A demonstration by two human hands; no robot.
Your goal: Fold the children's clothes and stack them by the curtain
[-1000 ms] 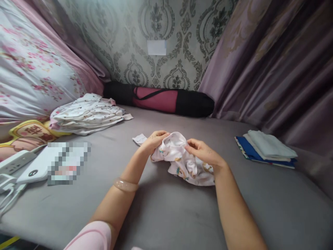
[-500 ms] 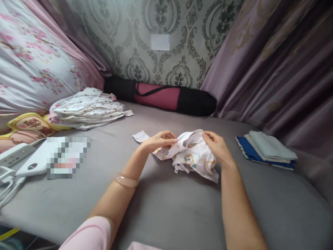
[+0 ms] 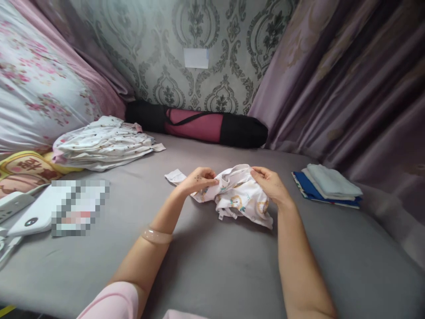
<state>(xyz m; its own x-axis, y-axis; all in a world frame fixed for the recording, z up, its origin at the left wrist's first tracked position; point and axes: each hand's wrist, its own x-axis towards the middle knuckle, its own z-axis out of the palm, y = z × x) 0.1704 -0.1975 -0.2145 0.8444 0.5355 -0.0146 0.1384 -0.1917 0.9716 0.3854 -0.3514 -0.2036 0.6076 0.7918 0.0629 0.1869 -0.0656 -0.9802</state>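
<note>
A small white garment [image 3: 244, 192] with orange and green prints is bunched up over the middle of the grey sheet. My left hand [image 3: 201, 180] pinches its left part between thumb and fingers, and a white end of the cloth sticks out past that hand to the left. At the garment's upper right edge, my right hand [image 3: 269, 182] grips the fabric with thumb and fingertips. The lower part of the garment hangs in folds between my hands, with small tabs along its lower edge.
Behind lies a black and dark pink roll bag [image 3: 195, 126]. A heap of white patterned clothes [image 3: 106, 144] is at the back left, near a yellow cushion [image 3: 29, 168], a white power bank [image 3: 36, 215] and a power strip. Folded cloths [image 3: 332, 182] lie on the right.
The whole view has shifted slightly, so most things appear a little further left. Both hands keep hold of the garment, whose upper part looks slightly more spread out.
</note>
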